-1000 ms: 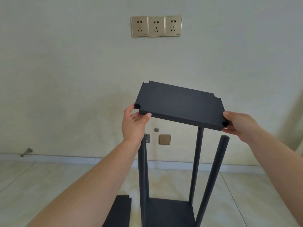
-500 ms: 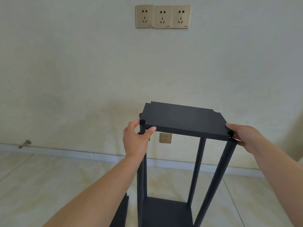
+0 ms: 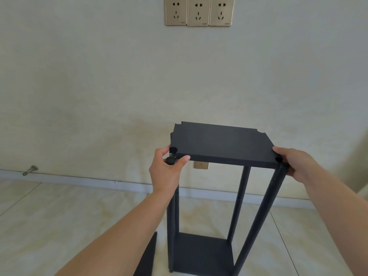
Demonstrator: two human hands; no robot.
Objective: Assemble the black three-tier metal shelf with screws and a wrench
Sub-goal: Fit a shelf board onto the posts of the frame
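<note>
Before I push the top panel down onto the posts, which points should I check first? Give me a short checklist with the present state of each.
1. Both hands hold the top panel: ok. The left hand grips the near left corner, the right hand the near right corner.
2. Near left post sits in its corner notch: not ok; its top shows outside the notch, beside the panel.
3. Near right post meets its notch: ok, as far as visible.
4. Two far posts seated: cannot tell; the panel hides their tops.
5. Bottom panel joined to the posts: cannot tell.
6. Screws and wrench ready: cannot tell; none in view.
</note>
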